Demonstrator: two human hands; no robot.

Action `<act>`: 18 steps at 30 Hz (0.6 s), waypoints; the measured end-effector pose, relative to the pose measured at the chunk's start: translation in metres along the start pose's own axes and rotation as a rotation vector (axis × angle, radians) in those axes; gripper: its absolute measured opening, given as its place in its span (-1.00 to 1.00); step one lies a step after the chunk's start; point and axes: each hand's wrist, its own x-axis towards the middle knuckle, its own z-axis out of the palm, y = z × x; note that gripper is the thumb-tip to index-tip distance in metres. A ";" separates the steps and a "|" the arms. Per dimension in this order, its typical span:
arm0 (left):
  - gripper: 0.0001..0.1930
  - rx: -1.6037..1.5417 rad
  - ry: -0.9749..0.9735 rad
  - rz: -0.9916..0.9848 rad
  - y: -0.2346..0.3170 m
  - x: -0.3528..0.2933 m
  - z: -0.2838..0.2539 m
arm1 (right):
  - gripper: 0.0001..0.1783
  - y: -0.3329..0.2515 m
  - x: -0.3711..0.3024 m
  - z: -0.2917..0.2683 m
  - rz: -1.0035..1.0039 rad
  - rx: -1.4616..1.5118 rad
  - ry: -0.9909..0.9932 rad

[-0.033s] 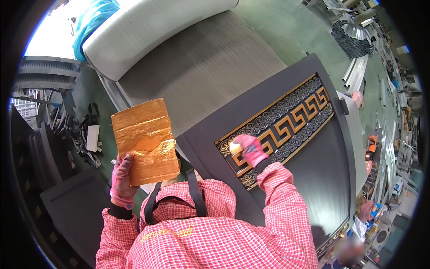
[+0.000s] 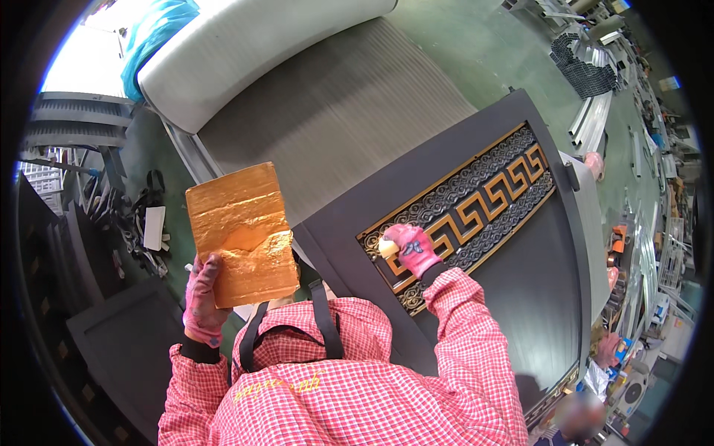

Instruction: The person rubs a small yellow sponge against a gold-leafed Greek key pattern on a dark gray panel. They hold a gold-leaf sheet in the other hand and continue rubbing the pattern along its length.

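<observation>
In a pink glove, my left hand (image 2: 205,301) grips the lower left edge of a flat board coated with gold paint (image 2: 249,249), its middle creased and glossy. My right hand (image 2: 413,249), also gloved in pink, is closed on a small pale yellow sponge (image 2: 387,247). The sponge is at the left end of an ornamental strip (image 2: 476,212) with gold key-pattern relief and dark scrollwork. That strip is set into a dark grey door panel (image 2: 520,275). Whether the sponge touches the relief cannot be made out.
Beyond the panel lies a grey ribbed sheet surface (image 2: 349,97) with a large roll (image 2: 253,56) on it. Another dark panel (image 2: 119,342) stands low at left. Metal profiles (image 2: 591,123) and clutter line the right side, where a person (image 2: 580,416) is partly visible.
My right hand with the sponge has shifted very slightly to the left over the strip's end. The left hand and the gold-coated board stay put.
</observation>
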 end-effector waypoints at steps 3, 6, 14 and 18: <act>-0.59 0.029 0.013 -0.002 0.002 -0.002 0.001 | -0.72 0.044 -0.003 0.006 0.432 0.078 0.292; -0.60 0.031 0.022 0.010 0.001 -0.004 -0.001 | -0.67 0.053 -0.003 -0.026 0.511 0.056 0.356; -0.62 0.038 0.039 -0.003 0.001 -0.006 -0.001 | -0.78 0.057 0.002 -0.001 0.474 0.127 0.307; -0.61 0.028 0.016 0.019 -0.001 -0.006 0.000 | -0.74 0.045 -0.008 -0.023 0.367 0.161 0.259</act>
